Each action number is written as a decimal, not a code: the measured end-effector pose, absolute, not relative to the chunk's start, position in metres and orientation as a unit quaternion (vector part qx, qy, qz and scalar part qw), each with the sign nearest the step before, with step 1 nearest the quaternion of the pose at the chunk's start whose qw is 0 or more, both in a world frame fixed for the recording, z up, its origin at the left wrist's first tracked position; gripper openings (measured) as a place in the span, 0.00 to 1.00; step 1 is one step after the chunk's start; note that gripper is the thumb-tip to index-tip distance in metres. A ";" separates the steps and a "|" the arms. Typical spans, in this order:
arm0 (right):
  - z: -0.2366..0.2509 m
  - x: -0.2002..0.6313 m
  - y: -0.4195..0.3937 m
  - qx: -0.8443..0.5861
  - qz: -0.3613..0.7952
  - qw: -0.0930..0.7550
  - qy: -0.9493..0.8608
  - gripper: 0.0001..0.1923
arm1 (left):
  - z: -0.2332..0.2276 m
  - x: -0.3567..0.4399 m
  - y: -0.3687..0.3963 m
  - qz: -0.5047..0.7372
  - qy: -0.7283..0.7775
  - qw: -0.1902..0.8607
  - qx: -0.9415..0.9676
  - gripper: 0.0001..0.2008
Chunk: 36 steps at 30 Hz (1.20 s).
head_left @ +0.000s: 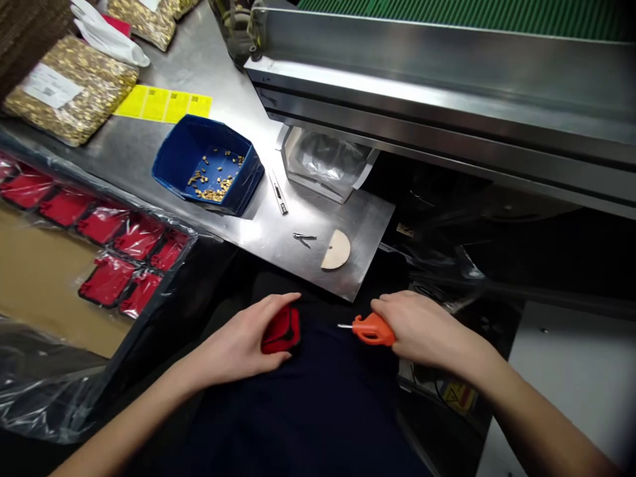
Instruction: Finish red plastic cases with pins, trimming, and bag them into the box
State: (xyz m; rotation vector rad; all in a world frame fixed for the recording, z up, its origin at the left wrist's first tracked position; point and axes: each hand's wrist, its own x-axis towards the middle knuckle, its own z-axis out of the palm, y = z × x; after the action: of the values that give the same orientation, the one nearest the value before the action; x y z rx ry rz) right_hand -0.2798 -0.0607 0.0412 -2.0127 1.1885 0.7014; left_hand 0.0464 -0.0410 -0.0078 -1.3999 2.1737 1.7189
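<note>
- Head view: your left hand [251, 338] sits low over your dark lap, fingers curled loosely around a small red pouch [282, 329]. It's cupping the pouch from the left and above rather than clamping it flat; the pouch's right edge pokes out past your fingertips.
- Your right hand [422, 328] is closed round an orange-handled tool [371, 329], a screwdriver by the look of it. Its thin metal tip [344, 326] points left, straight toward the pouch.
- Here's the relation that counts: the tool's long axis runs nearly level, right to left, and the tip stands near the pouch's exposed edge but apart from it, with a clear dark gap between them. The pouch lies left of the tip, about level with it.
- Both hands are close to each other, just in front of the edge of the steel worktop [348, 218].
- On that worktop, beyond your hands: a blue tray [173, 159] with a scatter of small brass bits inside, a half-round tan disc [336, 250], small metal tweezers [304, 237] just beside it, and a slim metal tool [278, 193] near the tray.
- Far left: a box of bagged red pouches [106, 262] under clear film, well apart from your left hand, and bags of brass parts [69, 86] at the back.
</note>
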 end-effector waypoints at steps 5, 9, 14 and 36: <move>-0.041 -0.361 -0.050 -0.798 0.184 0.120 0.561 0.23 | -0.026 0.065 -0.025 0.794 0.283 -0.260 -0.470 0.35; -0.104 -0.385 -0.082 -0.793 0.192 0.089 0.572 0.20 | -0.029 0.043 -0.017 0.857 0.102 -0.315 -0.394 0.36; -0.154 -0.392 -0.128 -0.753 0.154 0.067 0.637 0.22 | -0.029 0.028 -0.010 0.894 0.110 -0.271 -0.339 0.39; -0.107 -0.252 -0.109 -0.708 -0.220 0.250 0.623 0.22 | -0.044 -0.041 -0.056 0.738 0.243 -0.236 -0.584 0.31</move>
State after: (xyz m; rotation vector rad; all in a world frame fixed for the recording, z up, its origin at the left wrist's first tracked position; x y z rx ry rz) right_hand -0.2520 -0.1086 -0.1073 -1.9267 1.6969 -0.5977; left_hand -0.0412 -0.0565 -0.0438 -2.1750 0.9057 2.7470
